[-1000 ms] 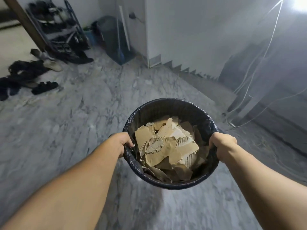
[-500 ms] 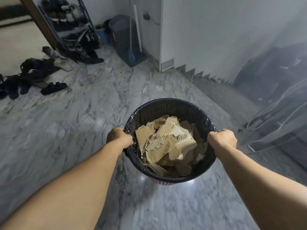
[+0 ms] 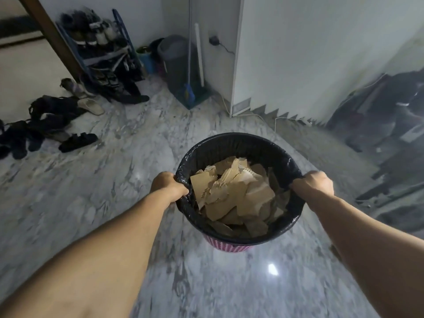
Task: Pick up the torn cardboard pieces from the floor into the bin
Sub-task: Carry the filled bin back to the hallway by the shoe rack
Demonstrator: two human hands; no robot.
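Note:
A round pink bin lined with a black bag (image 3: 238,143) hangs in front of me above the marble floor. Several torn brown cardboard pieces (image 3: 231,193) fill it. My left hand (image 3: 167,187) grips the bin's left rim, fingers curled over the bag. On the opposite side my right hand (image 3: 313,183) grips the right rim the same way. No cardboard shows on the floor in view.
A shoe rack (image 3: 101,49) and scattered shoes (image 3: 52,125) lie at the far left. A grey bin (image 3: 176,56) and a broom (image 3: 189,88) stand in the corner by a white wall (image 3: 298,53). Dark blurred objects (image 3: 390,125) sit at the right.
The view has swung to the right and closer to the corner. The bin stays held in both hands, and its pink lower side now shows.

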